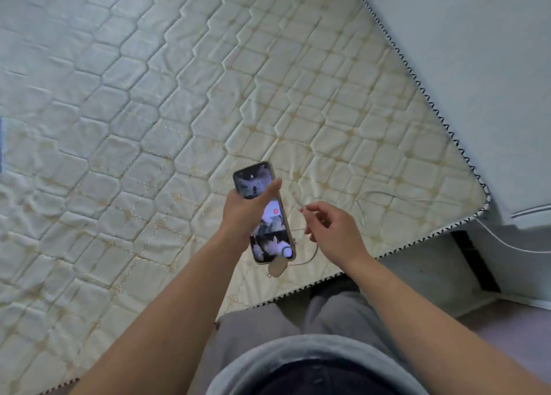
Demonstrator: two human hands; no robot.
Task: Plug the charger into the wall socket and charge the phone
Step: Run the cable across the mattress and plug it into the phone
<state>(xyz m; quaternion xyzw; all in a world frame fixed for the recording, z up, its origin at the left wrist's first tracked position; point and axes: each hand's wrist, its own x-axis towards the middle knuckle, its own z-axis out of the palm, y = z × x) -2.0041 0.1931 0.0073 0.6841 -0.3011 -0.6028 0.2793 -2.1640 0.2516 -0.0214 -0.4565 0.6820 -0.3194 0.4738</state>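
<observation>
My left hand (247,209) grips a phone (269,239) in a tan case, its screen lit and facing up, held just above the mattress. A small tan charm (277,268) hangs from the phone's lower end. Just to the right of the phone, my right hand (331,230) pinches the end of a thin white charging cable (387,194) between thumb and fingertips. The cable's tip is close to the phone's right edge and apart from it. From my fingers the cable loops across the mattress to the right and runs off its corner. No wall socket or charger block is in view.
A quilted cream mattress (149,126) with a black-and-white zigzag edge fills most of the view. A pale wall or panel (477,66) rises at the right. My legs in grey trousers (298,320) stand against the mattress's near edge, with floor at the lower right.
</observation>
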